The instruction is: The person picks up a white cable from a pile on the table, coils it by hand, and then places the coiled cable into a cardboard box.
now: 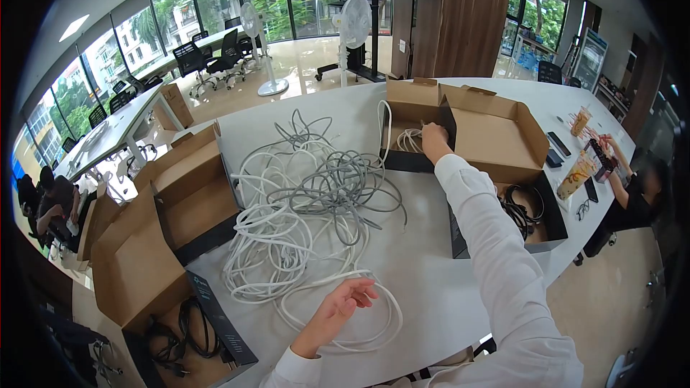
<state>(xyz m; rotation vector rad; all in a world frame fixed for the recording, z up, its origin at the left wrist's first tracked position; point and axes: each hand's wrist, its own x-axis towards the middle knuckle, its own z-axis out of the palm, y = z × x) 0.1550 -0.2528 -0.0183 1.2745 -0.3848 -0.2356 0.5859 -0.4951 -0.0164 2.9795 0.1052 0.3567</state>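
Observation:
My right hand (435, 142) reaches into the far cardboard box (410, 113), its fingers curled and partly hidden at a coil of off-white cable (409, 141). One strand of that cable loops up over the box's left side. My left hand (341, 308) hovers over the near part of the table, palm turned inward, fingers loosely bent and apart, holding nothing. Beneath and beside it lies a loop of white cable (394, 320). A big tangle of white cables (267, 241) spreads over the table's middle, with grey cables (341, 181) heaped on its far right part.
An open box with black cables (523, 205) stands at right; another with black power cords (188, 338) is at near left. Behind that sits an open box (194, 205). Phones (558, 144) and drink cups (576, 176) are beside a seated person (643, 194) at right.

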